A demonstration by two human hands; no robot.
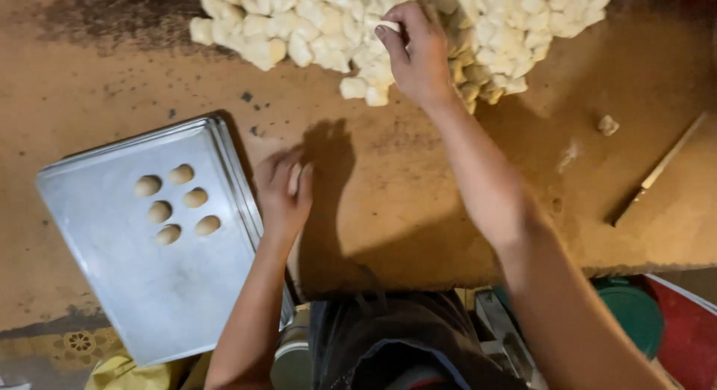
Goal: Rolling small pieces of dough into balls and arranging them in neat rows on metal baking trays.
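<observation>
My right hand (pixel 417 54) reaches into a big heap of cut dough pieces (pixel 314 24) at the far side of the brown table, its fingers pinching one pale piece (pixel 387 26). My left hand (pixel 284 192) rests on the table beside the metal baking tray (pixel 172 285), curled over a small piece of dough (pixel 294 179) that shows between the fingers. On the tray lie several rounded dough balls (pixel 178 202) in two short columns.
A lone dough scrap (pixel 608 125) lies on the table at the right. A long knife or scraper (pixel 657 173) rests near the right edge. Below the table edge are a green lid (pixel 635 311), a red container (pixel 691 338) and yellow cloth (pixel 127 375).
</observation>
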